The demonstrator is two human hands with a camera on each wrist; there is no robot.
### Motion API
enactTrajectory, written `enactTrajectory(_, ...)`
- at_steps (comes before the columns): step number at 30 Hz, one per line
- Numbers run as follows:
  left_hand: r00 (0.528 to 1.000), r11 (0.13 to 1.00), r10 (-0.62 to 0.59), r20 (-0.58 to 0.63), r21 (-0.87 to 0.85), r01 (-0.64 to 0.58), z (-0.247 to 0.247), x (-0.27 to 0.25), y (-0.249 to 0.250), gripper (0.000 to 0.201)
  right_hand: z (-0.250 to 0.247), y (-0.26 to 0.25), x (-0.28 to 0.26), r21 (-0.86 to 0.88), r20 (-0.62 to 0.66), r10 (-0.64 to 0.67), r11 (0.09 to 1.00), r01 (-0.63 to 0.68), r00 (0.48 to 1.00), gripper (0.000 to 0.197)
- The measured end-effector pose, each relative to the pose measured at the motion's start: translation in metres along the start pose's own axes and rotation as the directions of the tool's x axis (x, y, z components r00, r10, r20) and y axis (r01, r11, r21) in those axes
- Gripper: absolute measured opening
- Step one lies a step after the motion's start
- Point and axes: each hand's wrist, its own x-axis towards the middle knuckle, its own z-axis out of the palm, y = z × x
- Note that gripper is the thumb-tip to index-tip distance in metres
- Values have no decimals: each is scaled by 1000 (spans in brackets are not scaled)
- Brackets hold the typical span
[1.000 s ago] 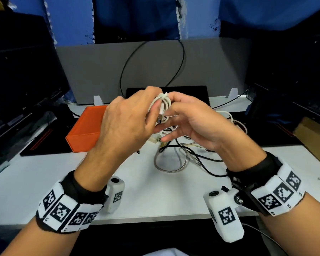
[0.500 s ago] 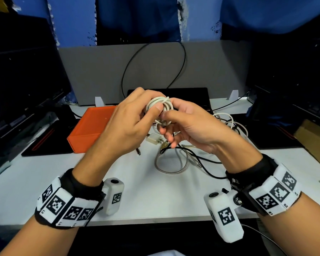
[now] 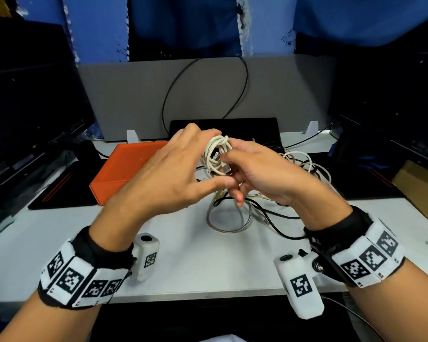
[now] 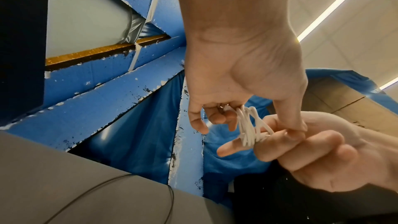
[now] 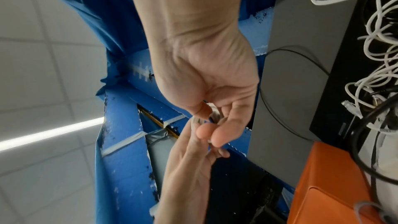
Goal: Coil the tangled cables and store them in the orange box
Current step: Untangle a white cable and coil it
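The white coil [image 3: 216, 156] sits in the air between both hands, above the table [image 3: 183, 255] and just right of the orange box [image 3: 124, 174]. The left hand [image 3: 168, 176] reaches in from the box side; its fingers curl over the top of the coil, and in the left wrist view its thumb presses the strands against the right hand's finger. The right hand [image 3: 260, 174] clamps the coil from the far side, thumb on the strands and a metal plug end showing by its fingertips [image 3: 223, 157]; its lower fingers hang curled under the bundle. The box lies on the table, its near edge toward the person, with the left hand covering its right corner. Right of the box and under the hands lies the rest of the tangle: a silver braided cable [image 3: 229, 228] looped nearest the person, black cables [image 3: 274, 213] crossing it, and loose white cables [image 3: 304, 161] farther right, behind the right hand. Behind the box stands a grey panel [image 3: 134, 95] with a black wire [image 3: 168, 95] arching across it.
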Motion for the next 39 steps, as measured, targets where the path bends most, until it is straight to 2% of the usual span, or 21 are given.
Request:
enactTrajectory(4, 1000, 995, -1, 27, 101, -2, -1, 0, 1, 83, 2, 0, 0, -93, -33, 20, 995, -23, 999, 23)
enactTrajectory(9, 1000, 981, -5, 25, 194, 0, -3, 1, 3, 71, 3, -6, -5, -113, 19, 65, 992, -63, 998, 28)
enactTrajectory(14, 1000, 984, 21, -7, 178, -19, -5, 0, 4, 50, 5, -8, -7, -111, 10, -3, 994, 4, 1000, 16)
enactTrajectory(20, 1000, 982, 23, -4, 188, -22, -1, 0, 3, 51, 8, -4, -4, -75, -17, -4, 997, 3, 1000, 8)
enactTrajectory(24, 999, 975, 49, -5, 216, -47, 1, 1, 4, 40, 5, -1, -4, -84, -6, -9, 996, 9, 1000, 20)
enactTrajectory(29, 999, 974, 42, 0, 222, -41, 2, 2, -1, 37, 1, 1, -4, -161, 19, 23, 987, -19, 1000, 21)
enactTrajectory(31, 1000, 989, 20, 24, 146, -23, 1, 2, -6, 38, -2, 3, -3, -209, 24, 9, 978, -4, 1000, 23)
enactTrajectory(35, 999, 985, -6, 50, -174, 14, -2, 2, -18, 36, -6, 6, -2, -223, 31, -54, 973, 60, 998, 27)
enactTrajectory(39, 999, 932, -33, 13, -360, 36, 10, 6, -23, 35, -2, 10, 7, -290, -139, -124, 954, 80, 983, 26)
